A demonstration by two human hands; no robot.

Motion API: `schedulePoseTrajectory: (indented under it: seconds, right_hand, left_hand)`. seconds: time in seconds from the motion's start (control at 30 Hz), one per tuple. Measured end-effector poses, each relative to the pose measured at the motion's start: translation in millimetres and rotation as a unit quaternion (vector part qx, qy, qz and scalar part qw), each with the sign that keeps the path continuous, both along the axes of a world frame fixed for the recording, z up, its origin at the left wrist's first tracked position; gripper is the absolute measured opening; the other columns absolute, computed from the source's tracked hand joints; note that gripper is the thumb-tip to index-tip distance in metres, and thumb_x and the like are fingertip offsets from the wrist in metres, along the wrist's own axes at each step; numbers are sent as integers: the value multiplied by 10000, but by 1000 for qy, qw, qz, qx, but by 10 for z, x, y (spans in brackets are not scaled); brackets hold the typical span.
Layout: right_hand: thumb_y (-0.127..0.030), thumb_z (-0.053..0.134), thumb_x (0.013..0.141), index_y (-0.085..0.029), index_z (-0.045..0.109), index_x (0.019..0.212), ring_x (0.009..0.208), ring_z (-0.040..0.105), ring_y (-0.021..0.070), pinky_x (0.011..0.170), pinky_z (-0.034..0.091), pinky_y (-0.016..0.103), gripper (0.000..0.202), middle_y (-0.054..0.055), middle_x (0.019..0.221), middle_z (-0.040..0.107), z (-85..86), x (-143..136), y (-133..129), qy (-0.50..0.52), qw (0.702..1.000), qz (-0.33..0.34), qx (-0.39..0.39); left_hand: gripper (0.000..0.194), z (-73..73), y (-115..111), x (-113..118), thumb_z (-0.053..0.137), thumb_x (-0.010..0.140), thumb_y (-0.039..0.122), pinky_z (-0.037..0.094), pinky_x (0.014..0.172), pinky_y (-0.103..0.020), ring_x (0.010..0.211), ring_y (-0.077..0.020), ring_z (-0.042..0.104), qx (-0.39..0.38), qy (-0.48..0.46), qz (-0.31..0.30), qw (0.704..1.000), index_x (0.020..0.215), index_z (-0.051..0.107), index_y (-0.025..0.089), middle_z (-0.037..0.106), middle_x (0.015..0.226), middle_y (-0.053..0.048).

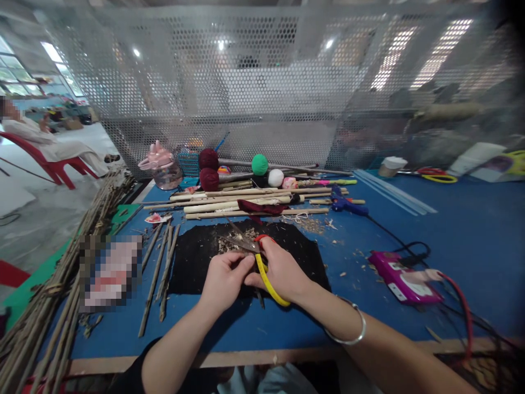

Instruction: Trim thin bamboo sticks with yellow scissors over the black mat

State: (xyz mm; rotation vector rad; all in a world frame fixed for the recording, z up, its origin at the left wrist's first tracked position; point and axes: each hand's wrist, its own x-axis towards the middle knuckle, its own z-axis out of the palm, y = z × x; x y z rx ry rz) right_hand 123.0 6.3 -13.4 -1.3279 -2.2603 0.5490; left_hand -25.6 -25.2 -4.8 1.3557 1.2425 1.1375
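My right hand (pixel 287 272) grips the scissors (pixel 261 269), blades over the black cloth (pixel 186 262). My left hand (pixel 222 278) pinches closed, apparently on a stick (pixel 260 298). Shavings (pixel 225 244) indicate trimming partly done; the bark-covered sticks (pixel 154 282) appear untrimmed.

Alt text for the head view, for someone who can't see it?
A right hand holds scissors close to the left hand, over a black cloth strewn with shavings on a blue table. A stick bundle lies at left, coloured balls and pale rods behind.
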Motion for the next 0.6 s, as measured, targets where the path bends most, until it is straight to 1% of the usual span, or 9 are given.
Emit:
schedulePoseTrajectory:
  seconds: [0.1, 0.17, 0.27, 0.4, 0.43, 0.5, 0.6]
  right_hand:
    - [-605, 650, 549, -200, 416, 923, 707, 558, 197, 591, 364, 253, 600, 38, 784, 572, -24, 15, 21, 2, 1000, 8, -21]
    - [-611, 660, 527, -202, 412, 882, 654, 549, 181, 556, 349, 238, 595, 15, 731, 563, -53, 28, 46, -7, 999, 8, -34]
    - [-619, 670, 499, -203, 403, 811, 587, 520, 151, 504, 309, 216, 585, -13, 662, 540, -90, 39, 76, -22, 999, 2, -39]
    - [-642, 637, 527, -202, 410, 771, 530, 463, 115, 470, 267, 203, 551, -31, 611, 508, -108, 42, 91, -28, 999, -3, -40]
    - [-647, 627, 536, -202, 418, 766, 520, 450, 109, 466, 261, 202, 543, -32, 608, 505, -108, 42, 93, -31, 999, -4, -41]
    - [-648, 618, 549, -199, 438, 760, 508, 439, 102, 464, 259, 201, 528, -30, 609, 507, -103, 40, 97, -44, 998, -6, -43]
    - [-644, 614, 560, -195, 472, 758, 516, 464, 110, 471, 264, 206, 510, -19, 619, 527, -79, 37, 89, -78, 996, -13, -44]
  left_hand:
    - [246, 12, 2, 5, 540, 744, 331, 388, 568, -212, 583, -122, 488, 1, 0, -5, 1000, 671, 665, 133, 625, 646, -20]
    - [255, 19, 1, 2, 534, 748, 337, 386, 565, -210, 580, -120, 485, 7, -2, -8, 1000, 667, 660, 131, 614, 631, -16]
    - [260, 21, -4, -7, 534, 747, 348, 386, 566, -207, 597, -123, 495, 7, -8, -17, 1000, 714, 668, 127, 613, 649, -20]
    - [282, 1, -19, -18, 552, 728, 386, 331, 459, -184, 478, -82, 421, -14, -23, -16, 1000, 665, 651, 130, 526, 516, 13]
    - [285, -7, -25, -18, 561, 718, 399, 325, 441, -181, 456, -74, 407, -25, -35, -14, 999, 677, 652, 132, 515, 505, 19]
    - [297, -28, -45, -15, 579, 697, 416, 341, 428, -177, 446, -68, 411, -53, -62, -7, 997, 758, 662, 137, 538, 542, 16]
    - [364, -79, -102, 0, 608, 667, 428, 380, 425, -179, 456, -68, 433, -85, -87, 29, 992, 874, 656, 133, 562, 595, 8]
